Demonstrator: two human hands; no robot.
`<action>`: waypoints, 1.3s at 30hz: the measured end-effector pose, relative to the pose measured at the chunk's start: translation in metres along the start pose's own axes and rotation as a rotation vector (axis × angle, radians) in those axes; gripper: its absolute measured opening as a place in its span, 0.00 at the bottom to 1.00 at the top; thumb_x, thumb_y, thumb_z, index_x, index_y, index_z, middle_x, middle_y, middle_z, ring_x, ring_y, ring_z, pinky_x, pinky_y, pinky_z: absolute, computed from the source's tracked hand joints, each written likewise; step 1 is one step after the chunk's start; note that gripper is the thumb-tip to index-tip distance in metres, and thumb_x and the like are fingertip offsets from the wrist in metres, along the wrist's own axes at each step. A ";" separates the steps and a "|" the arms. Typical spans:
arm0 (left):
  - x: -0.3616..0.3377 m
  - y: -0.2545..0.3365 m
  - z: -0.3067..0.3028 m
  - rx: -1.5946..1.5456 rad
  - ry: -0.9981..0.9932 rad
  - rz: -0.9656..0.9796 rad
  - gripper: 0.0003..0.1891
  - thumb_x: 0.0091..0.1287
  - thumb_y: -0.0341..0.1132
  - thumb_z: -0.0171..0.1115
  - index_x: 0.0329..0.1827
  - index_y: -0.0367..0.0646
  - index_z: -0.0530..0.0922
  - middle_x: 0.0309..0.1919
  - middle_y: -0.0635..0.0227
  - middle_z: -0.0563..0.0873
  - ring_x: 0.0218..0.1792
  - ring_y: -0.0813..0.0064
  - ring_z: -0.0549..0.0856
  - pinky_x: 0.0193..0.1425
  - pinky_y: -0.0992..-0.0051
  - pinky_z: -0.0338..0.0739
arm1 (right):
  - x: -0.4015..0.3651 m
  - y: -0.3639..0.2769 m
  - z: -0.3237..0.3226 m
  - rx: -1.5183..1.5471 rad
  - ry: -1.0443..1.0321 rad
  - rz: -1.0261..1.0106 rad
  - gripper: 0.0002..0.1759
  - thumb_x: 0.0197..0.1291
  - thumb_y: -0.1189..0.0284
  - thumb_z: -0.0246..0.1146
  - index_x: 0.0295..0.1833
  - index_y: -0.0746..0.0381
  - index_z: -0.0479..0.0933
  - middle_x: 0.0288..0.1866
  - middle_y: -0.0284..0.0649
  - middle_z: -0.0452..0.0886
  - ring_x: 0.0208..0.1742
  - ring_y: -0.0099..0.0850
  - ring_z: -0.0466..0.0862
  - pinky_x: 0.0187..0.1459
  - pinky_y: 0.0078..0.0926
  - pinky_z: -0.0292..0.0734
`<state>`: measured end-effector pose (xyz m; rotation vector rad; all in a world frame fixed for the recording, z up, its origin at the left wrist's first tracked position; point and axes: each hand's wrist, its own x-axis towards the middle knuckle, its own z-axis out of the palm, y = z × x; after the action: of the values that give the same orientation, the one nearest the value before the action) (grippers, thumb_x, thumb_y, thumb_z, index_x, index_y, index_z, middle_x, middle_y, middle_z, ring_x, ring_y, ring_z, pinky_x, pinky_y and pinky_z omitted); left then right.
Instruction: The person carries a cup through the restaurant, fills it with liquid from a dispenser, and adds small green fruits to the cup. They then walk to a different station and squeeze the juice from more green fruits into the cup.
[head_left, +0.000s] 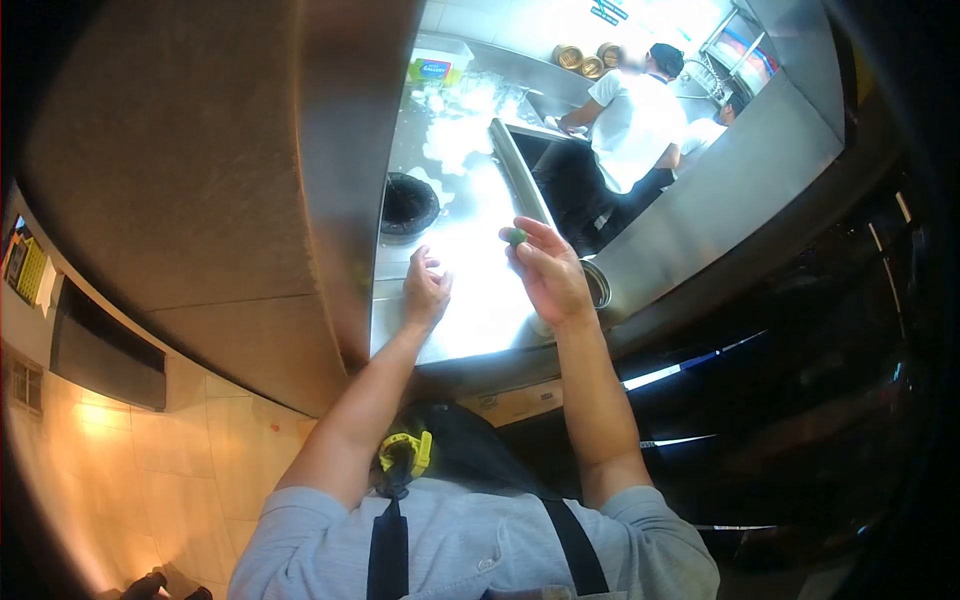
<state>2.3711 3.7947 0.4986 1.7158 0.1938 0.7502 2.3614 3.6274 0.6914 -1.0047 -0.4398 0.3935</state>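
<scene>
A small round green fruit (pixel 515 237), like a lime, is pinched between the thumb and fingers of my right hand (pixel 552 275), raised above the steel counter. Its exact kind is too small to tell. My left hand (pixel 427 290) is over the same counter (pixel 480 335), fingers loosely curled and apart, with nothing visible in it. Just beyond the left hand stands a round black container (pixel 410 205), its inside dark. A round metal-rimmed container (pixel 596 285) is partly hidden behind my right wrist.
A clear tub (pixel 440 60) with a label stands at the counter's far end. Past the raised metal edge (pixel 522 170), a co-worker in white (pixel 640 130) stands at another counter, with another person beside. A tall brown panel (pixel 200 150) borders the left side.
</scene>
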 end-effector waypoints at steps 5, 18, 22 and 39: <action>0.001 -0.004 -0.001 0.003 0.000 0.020 0.31 0.62 0.33 0.72 0.67 0.41 0.68 0.44 0.60 0.86 0.30 0.72 0.86 0.38 0.71 0.82 | -0.011 -0.008 0.003 -0.014 0.056 -0.019 0.22 0.63 0.83 0.65 0.63 0.68 0.77 0.54 0.47 0.83 0.46 0.33 0.86 0.49 0.28 0.84; 0.004 -0.007 0.001 0.010 0.007 0.039 0.29 0.62 0.32 0.71 0.66 0.40 0.68 0.42 0.59 0.86 0.30 0.71 0.86 0.39 0.70 0.82 | -0.033 -0.071 -0.030 -0.463 0.244 -0.008 0.21 0.63 0.79 0.67 0.62 0.69 0.78 0.46 0.40 0.85 0.44 0.28 0.84 0.47 0.24 0.81; 0.004 -0.008 0.001 0.035 0.006 0.052 0.29 0.62 0.31 0.71 0.65 0.40 0.69 0.43 0.59 0.86 0.30 0.71 0.86 0.39 0.69 0.82 | -0.038 -0.095 -0.062 -0.650 0.249 0.117 0.21 0.61 0.79 0.69 0.61 0.70 0.78 0.47 0.41 0.85 0.44 0.27 0.85 0.46 0.23 0.82; 0.002 -0.005 0.000 0.050 0.014 0.067 0.28 0.63 0.31 0.70 0.65 0.40 0.69 0.44 0.58 0.86 0.32 0.68 0.86 0.42 0.69 0.82 | -0.039 -0.106 -0.089 -1.479 0.139 0.205 0.16 0.59 0.76 0.70 0.54 0.67 0.82 0.43 0.42 0.88 0.43 0.29 0.85 0.47 0.29 0.80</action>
<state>2.3737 3.7968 0.4946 1.7716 0.1664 0.8132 2.3869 3.4927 0.7358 -2.5085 -0.4805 0.1181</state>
